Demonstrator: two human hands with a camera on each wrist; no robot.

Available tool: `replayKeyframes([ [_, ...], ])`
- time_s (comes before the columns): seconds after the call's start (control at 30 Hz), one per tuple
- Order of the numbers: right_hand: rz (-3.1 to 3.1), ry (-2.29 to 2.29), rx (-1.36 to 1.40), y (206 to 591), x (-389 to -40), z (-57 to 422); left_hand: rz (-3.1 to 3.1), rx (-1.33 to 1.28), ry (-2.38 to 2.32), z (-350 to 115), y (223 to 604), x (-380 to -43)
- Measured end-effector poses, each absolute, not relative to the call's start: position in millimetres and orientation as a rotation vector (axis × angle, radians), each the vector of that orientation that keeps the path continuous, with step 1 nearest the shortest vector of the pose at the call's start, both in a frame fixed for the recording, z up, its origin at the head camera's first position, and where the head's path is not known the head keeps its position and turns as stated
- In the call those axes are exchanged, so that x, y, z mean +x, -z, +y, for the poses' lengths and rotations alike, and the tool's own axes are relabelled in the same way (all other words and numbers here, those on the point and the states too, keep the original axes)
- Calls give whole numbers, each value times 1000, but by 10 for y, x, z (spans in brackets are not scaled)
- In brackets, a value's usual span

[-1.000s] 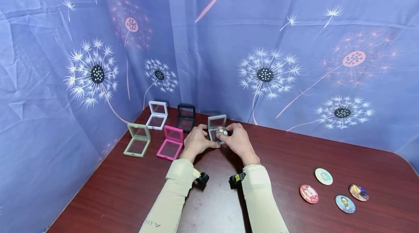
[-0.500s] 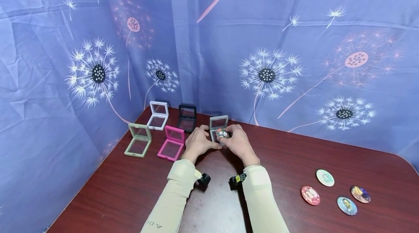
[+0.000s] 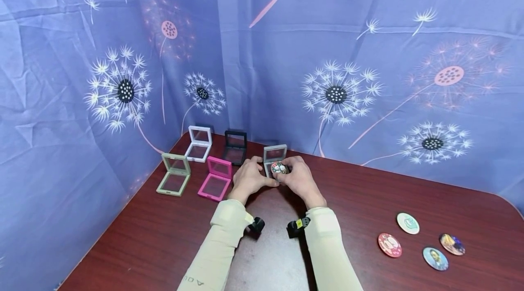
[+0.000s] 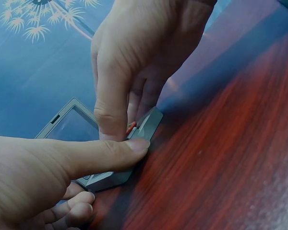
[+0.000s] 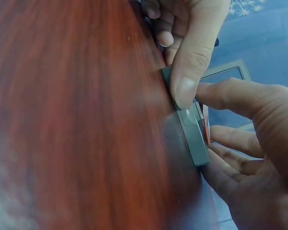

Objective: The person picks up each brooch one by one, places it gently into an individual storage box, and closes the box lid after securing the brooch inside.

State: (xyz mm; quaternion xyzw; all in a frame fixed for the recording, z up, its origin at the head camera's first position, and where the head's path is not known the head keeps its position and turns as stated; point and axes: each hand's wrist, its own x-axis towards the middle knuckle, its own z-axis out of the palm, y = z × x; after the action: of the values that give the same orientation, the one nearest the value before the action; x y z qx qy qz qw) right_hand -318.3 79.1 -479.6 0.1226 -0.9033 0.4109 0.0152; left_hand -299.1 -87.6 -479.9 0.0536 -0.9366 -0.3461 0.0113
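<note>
The right hand (image 3: 302, 181) has a narrow grip on a patterned badge (image 3: 279, 167) at the base of an open grey case (image 3: 275, 151), held along its near edge on the bench (image 3: 360, 198) by the left hand (image 3: 250, 178). Lettering (image 3: 199, 283) on the left sleeve (image 3: 221, 236) shows an A, the rest unclear.

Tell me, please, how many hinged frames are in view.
5: a white frame and black frame at the back left, a green frame and pink frame nearer the person, and a grey frame, partly covered, between left hand and right hand.
</note>
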Motion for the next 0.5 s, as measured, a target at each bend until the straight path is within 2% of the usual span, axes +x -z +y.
replayKeyframes([
  [0.5,-2832,-1263,361,4812,-3184,742,-2914,167,1086,-873,4807,-2986],
])
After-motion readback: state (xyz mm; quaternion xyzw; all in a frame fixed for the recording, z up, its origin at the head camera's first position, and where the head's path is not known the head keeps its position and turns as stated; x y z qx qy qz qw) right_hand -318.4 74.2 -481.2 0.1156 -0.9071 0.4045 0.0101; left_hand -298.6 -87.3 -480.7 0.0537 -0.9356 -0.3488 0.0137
